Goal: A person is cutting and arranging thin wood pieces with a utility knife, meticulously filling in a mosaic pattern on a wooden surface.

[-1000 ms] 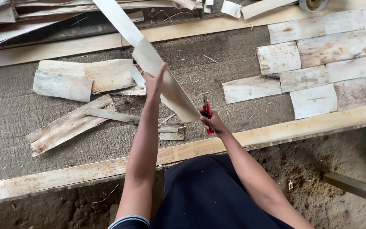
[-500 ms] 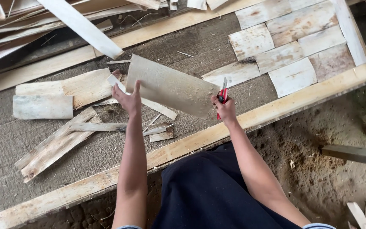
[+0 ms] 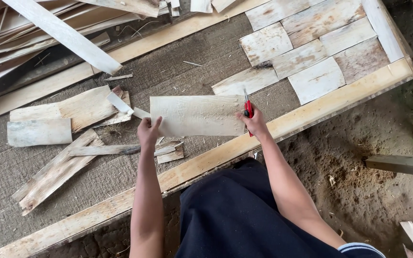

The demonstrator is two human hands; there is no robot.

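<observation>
A pale rectangular wood veneer sheet is held flat and level over the grey mat. My left hand grips its left end. At the sheet's right edge is my right hand, which also holds a red utility knife upright against that edge. Several veneer pieces lie fitted side by side on the mat at the upper right, inside the wooden frame.
Loose veneer scraps and strips lie on the mat to the left. Long wood slats are piled at the top left. Sandy ground with a wooden beam is at the right.
The veneer sheet has swung from tilted to level, and both hands now hold its two ends. The view has shifted left, so the fitted pieces sit further toward the upper right.
</observation>
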